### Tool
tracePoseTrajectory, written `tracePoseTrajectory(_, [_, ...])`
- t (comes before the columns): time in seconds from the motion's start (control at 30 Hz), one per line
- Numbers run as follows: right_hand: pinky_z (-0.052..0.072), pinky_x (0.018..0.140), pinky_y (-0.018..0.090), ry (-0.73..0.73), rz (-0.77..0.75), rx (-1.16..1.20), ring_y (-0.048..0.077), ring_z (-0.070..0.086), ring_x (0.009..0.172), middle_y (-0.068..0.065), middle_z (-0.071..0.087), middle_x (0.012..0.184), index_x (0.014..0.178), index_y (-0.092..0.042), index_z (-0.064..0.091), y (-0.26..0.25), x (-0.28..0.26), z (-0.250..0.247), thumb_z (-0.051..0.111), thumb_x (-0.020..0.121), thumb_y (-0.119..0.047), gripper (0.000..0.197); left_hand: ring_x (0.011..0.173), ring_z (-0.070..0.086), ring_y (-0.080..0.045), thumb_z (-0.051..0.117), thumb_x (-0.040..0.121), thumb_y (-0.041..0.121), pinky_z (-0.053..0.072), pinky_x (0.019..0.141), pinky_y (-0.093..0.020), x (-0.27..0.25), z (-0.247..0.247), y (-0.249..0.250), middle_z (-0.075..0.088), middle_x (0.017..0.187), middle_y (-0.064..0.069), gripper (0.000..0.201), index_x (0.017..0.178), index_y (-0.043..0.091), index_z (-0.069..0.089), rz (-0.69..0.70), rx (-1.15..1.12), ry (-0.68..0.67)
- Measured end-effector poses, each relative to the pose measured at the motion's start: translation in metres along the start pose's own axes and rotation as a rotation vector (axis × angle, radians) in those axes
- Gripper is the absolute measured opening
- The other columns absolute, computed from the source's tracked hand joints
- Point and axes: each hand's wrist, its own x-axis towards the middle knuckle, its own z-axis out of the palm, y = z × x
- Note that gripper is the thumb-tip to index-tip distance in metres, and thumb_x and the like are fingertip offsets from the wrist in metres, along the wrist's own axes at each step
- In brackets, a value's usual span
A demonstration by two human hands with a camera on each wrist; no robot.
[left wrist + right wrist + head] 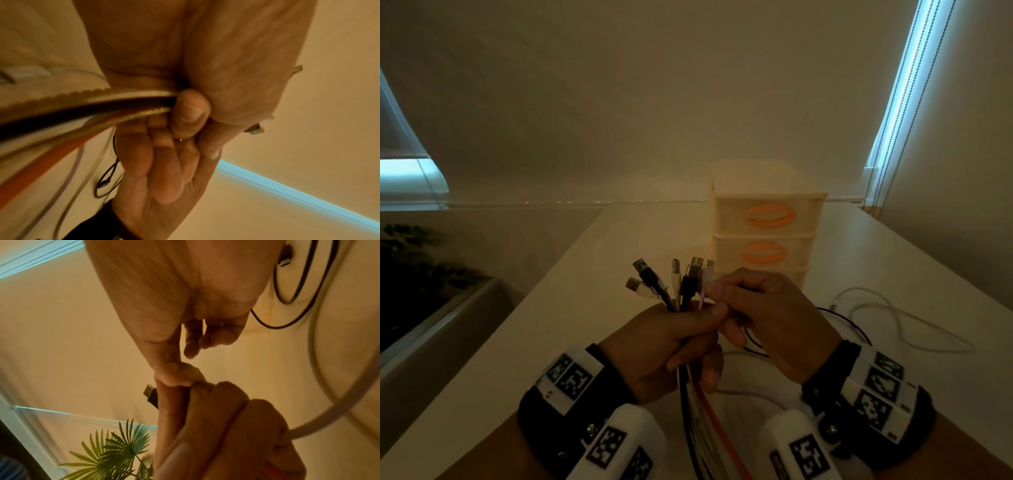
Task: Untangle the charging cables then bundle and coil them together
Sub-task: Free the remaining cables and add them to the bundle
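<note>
My left hand [667, 346] fists the cables [681, 291] at centre frame, plugs fanned upward. My right hand [767, 315] pinches the pink plug [704, 284].

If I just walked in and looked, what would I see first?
First you would spot the bunch of charging cables, their plugs fanned upward above the left hand that grips them at the middle of the table. The right hand pinches the pink plug at the bunch's right edge. Just behind stands a cream drawer box with orange handles.
</note>
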Motion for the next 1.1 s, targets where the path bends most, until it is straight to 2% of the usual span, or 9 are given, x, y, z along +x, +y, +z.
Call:
tracePoseTrajectory(0.17, [0.046, 0.075, 0.038, -0.039, -0.003, -0.139, 0.004, 0.059, 0.061, -0.006, 0.065, 0.072, 0.086, -0.013, 0.076, -0.01, -0.001, -0.002, 0.066, 0.086, -0.037, 0.026, 0.037, 0.052, -0.021, 0.059, 0.095, 0.036, 0.047, 0.051, -0.028, -0.003, 0.001, 0.004, 0.029, 0.033, 0.0, 0.045, 0.098, -0.007, 0.072, -0.072, 0.053, -0.002])
tracePoseTrajectory(0.33, [0.054, 0.084, 0.033, -0.049, 0.043, -0.213, 0.017, 0.065, 0.097, -0.003, 0.071, 0.102, 0.105, -0.019, 0.074, -0.023, -0.006, 0.0, 0.047, 0.095, -0.044, 0.038, 0.042, 0.053, -0.027, 0.044, 0.1, 0.044, 0.049, 0.054, -0.031, -0.004, 0.007, 0.012, 0.036, 0.035, -0.005, 0.056, 0.091, -0.004, 0.073, 0.028, -0.039, 0.057])
tracePoseTrajectory(0.47, [0.059, 0.086, 0.04, 0.071, 0.132, -0.287, 0.01, 0.071, 0.086, -0.005, 0.073, 0.096, 0.115, -0.03, 0.063, -0.023, -0.016, 0.018, 0.058, 0.094, -0.048, 0.028, 0.075, 0.065, -0.041, 0.042, 0.1, 0.047, 0.058, 0.071, -0.043, -0.001, 0.004, 0.018, 0.064, 0.072, -0.025, 0.062, 0.077, -0.002, 0.071, 0.171, -0.07, 0.282])
tracePoseTrajectory(0.67, [0.058, 0.091, 0.041, -0.226, 0.375, -0.334, 0.018, 0.073, 0.091, 0.004, 0.076, 0.1, 0.114, -0.027, 0.06, -0.03, -0.023, 0.043, 0.062, 0.094, -0.042, 0.026, 0.096, 0.058, -0.023, 0.039, 0.096, 0.057, 0.051, 0.091, -0.045, 0.003, -0.005, 0.016, 0.068, 0.089, -0.006, 0.065, 0.082, 0.007, 0.077, 0.248, 0.112, 0.463])
tracePoseTrajectory(0.83, [0.05, 0.054, 0.031, -0.303, 0.326, -0.402, 0.018, 0.047, 0.052, 0.007, 0.047, 0.067, 0.118, -0.013, 0.052, -0.035, -0.017, 0.064, 0.041, 0.104, -0.021, 0.019, 0.114, 0.056, -0.05, 0.051, 0.083, 0.06, 0.04, 0.106, -0.053, 0.001, -0.011, 0.02, 0.066, 0.115, -0.028, 0.056, 0.077, 0.012, 0.079, 0.189, 0.137, 0.416])
tracePoseTrajectory(0.9, [0.044, 0.057, 0.031, -0.259, 0.305, -0.493, 0.021, 0.053, 0.063, 0.016, 0.055, 0.082, 0.124, -0.011, 0.052, -0.033, -0.011, 0.069, 0.04, 0.104, -0.013, 0.023, 0.106, 0.063, -0.047, 0.058, 0.081, 0.054, 0.048, 0.099, -0.049, -0.002, -0.013, 0.023, 0.071, 0.105, -0.025, 0.051, 0.085, 0.008, 0.08, 0.143, 0.151, 0.391])
tracePoseTrajectory(1.0, [0.046, 0.095, 0.026, -0.249, 0.285, -0.544, 0.017, 0.057, 0.117, 0.014, 0.052, 0.141, 0.149, -0.003, 0.037, -0.034, -0.005, 0.074, 0.034, 0.107, -0.008, 0.042, 0.109, 0.065, -0.041, 0.058, 0.087, 0.051, 0.052, 0.1, -0.048, -0.004, -0.015, 0.025, 0.068, 0.115, -0.029, 0.06, 0.108, -0.003, 0.073, 0.038, 0.077, 0.344])
tracePoseTrajectory(1.03, [0.045, 0.099, 0.024, -0.269, 0.277, -0.54, 0.01, 0.055, 0.122, 0.006, 0.053, 0.141, 0.15, -0.006, 0.036, -0.036, -0.004, 0.075, 0.034, 0.107, -0.011, 0.043, 0.115, 0.062, -0.043, 0.053, 0.092, 0.052, 0.049, 0.102, -0.051, -0.004, -0.015, 0.027, 0.063, 0.122, -0.031, 0.062, 0.109, -0.005, 0.072, 0.022, 0.029, 0.328])
tracePoseTrajectory(1.1, [0.048, 0.066, 0.013, -0.308, 0.267, -0.535, -0.006, 0.061, 0.078, -0.012, 0.059, 0.096, 0.135, -0.022, 0.05, -0.04, -0.002, 0.072, 0.037, 0.107, -0.02, 0.031, 0.116, 0.062, -0.04, 0.038, 0.101, 0.051, 0.049, 0.101, -0.049, -0.005, -0.014, 0.031, 0.065, 0.121, -0.029, 0.067, 0.094, -0.004, 0.075, 0.056, -0.071, 0.302])
